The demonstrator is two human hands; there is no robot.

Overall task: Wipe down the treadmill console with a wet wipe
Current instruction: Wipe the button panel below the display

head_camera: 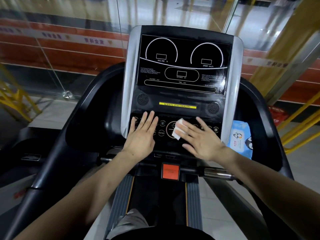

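Note:
The treadmill console (181, 94) stands in front of me, black with grey side rails, a dark display on top and a button panel (161, 129) below. My right hand (202, 139) lies flat on the button panel's middle and right part, fingers spread, pressing a folded white wet wipe (177, 129) against the round centre buttons. My left hand (142, 134) rests flat on the panel's left side, fingers apart, holding nothing. Several buttons are hidden under both hands.
A blue pack of wet wipes (241, 137) sits in the tray to the right of the console. A red safety key (170, 171) is below the panel, with a chrome grip bar (216, 173) beside it. Black handrails flank both sides; glass wall ahead.

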